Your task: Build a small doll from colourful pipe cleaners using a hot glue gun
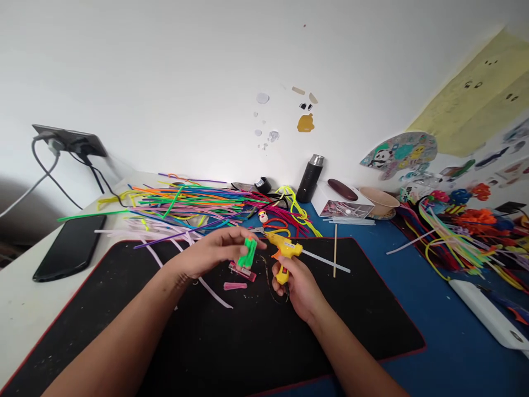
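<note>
My left hand (219, 251) pinches a small green fuzzy piece (248, 252), which looks like bent pipe cleaners with a bit of orange at its top. Facing it is a yellow glue gun (285, 259), its handle wrapped by my right hand (300, 286). A translucent glue stick (326, 261) juts from the gun's back end. The nozzle points toward the green piece; whether they touch I cannot tell. Below my left hand, a pink pipe-cleaner bundle (235, 286) and a red-pink packet (243, 272) lie on the black mat (231, 347).
Many coloured pipe cleaners (194, 201) are heaped along the wall. Pliers with orange handles (275, 227) lie behind the gun. A black phone (68, 247) rests at left; a thermos (309, 179), a white box (341, 201) and a bowl (378, 202) stand at the back right.
</note>
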Available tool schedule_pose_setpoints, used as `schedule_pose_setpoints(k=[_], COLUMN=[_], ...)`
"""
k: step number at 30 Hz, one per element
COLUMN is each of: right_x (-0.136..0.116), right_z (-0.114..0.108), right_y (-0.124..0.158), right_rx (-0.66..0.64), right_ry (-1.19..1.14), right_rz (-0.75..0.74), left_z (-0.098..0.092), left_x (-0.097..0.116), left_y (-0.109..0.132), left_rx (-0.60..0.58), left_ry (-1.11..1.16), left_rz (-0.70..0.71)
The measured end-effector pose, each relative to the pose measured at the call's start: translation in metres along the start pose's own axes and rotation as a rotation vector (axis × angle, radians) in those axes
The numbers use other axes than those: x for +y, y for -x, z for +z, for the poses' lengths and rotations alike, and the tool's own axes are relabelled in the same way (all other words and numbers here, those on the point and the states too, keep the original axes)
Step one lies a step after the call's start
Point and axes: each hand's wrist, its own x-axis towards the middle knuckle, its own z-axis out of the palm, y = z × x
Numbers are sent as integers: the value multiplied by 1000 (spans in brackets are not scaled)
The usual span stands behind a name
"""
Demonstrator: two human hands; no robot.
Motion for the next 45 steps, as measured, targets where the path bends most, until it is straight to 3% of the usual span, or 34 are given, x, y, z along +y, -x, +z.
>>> schedule_pose_setpoints(k=[6,10,17,26,37,45], right_x=[-8,-24,-43,-20,-29,-30], right_z=[13,29,47,38,30,32], right_y=[-19,-36,-57,-51,-54,-50], right_rx=[-100,-158,-230,-350,-292,-289], right_ry=[61,62,0,23,102,133], right_rz=[-103,-144,-279,-155,-224,-200], left_z=[-28,-39,-42,-37,-33,-33], left_x=[-7,-13,-19,-22,-22,-22], left_y=[-13,-18,-20,-21,-18,-17], left_rx=[510,645,676,655,508,536], left_ry=[316,386,388,396,297,292], left_rz=[181,180,193,231,207,198])
